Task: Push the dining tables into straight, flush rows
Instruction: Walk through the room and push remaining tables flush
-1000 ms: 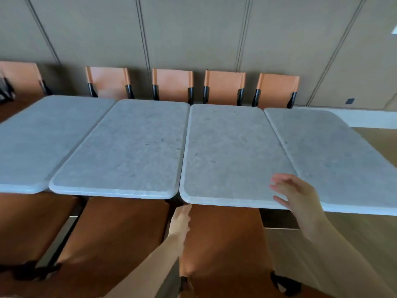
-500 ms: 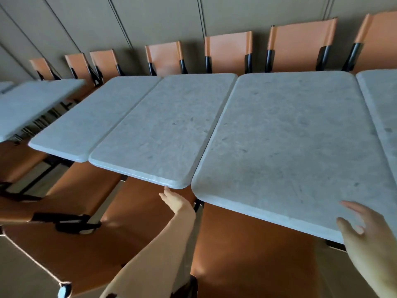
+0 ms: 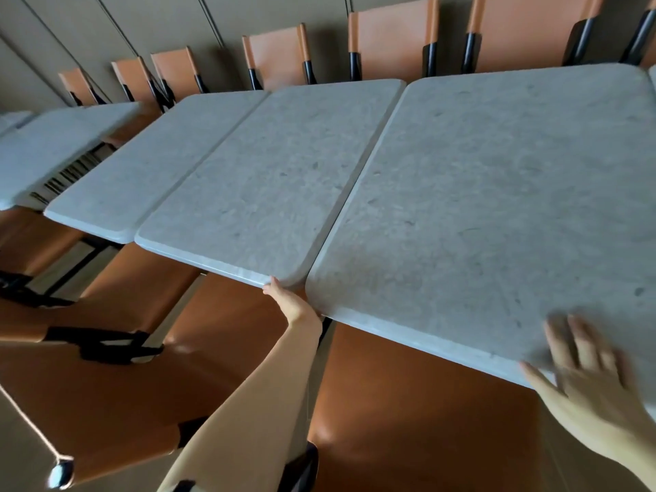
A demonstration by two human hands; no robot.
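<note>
Nearest counter (image 3: 497,207): right of middle counter (image 3: 266,193), narrow seam between.
Left grip (image 3: 289,301): under middle counter's near corner; fingers hidden, closure indeterminable.
Right grip (image 3: 592,388): blurred, splayed wide on nearest counter's front edge.

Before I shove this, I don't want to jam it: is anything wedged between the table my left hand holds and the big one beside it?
Nothing visible. Only a narrow bare seam separates the middle table from the large table.

Two bare forearms, no sleeves, left hand (image 3: 289,302), right hand (image 3: 591,388)
</note>
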